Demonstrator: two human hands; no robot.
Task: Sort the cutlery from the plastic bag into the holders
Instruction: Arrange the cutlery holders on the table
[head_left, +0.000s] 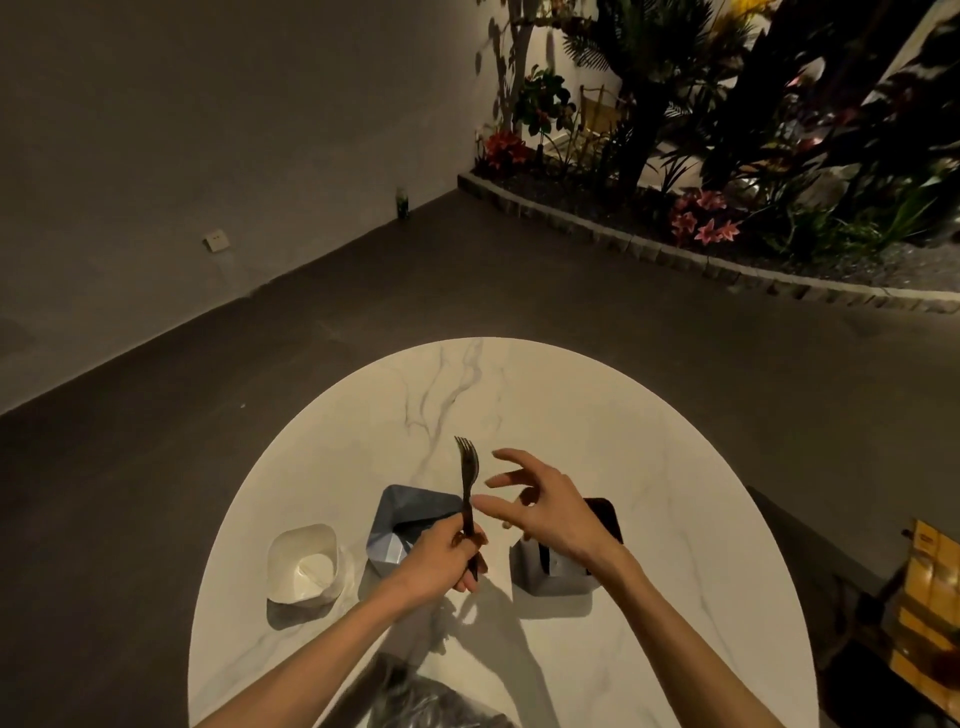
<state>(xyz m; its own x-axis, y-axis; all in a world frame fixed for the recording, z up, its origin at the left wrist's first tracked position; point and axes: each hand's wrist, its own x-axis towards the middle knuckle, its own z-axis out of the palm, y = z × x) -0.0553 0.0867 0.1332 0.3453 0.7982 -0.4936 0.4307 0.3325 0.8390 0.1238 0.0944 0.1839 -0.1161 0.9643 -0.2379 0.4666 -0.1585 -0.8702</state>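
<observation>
Left hand: I see my left hand (448, 558) clenched around the lower handle of a dark fork (466, 488), tines up, the shaft close to upright.
Right hand: my right hand (540, 512) hangs just to the right of the fork, fingers spread and relaxed, grasping nothing; its fingertips are near the shaft but I read them as apart from it.
Fork: slim and rigid by its look; I judge it light, likely smooth and a bit slippery. Whether it is metal or dark plastic I cannot tell in this light.
Where to hold: the handle, low down, as my left hand has it; for a handover I would pinch the bare shaft above my left fist, well below the tines.
Blue holder: the blue holder (410, 525) sits directly behind my left hand, partly hidden by it.
White holder: the white holder (303, 565) stands to the left of my left hand, apart from it.
Grey holder: the grey holder (553, 564) lies under my right wrist, with something dark standing in it.
Plastic bag: the plastic bag (441, 706) lies below my forearms, at the near edge of the marble table (649, 467).
Risk: I expect a loose pinch would let the fork tip or slip.
</observation>
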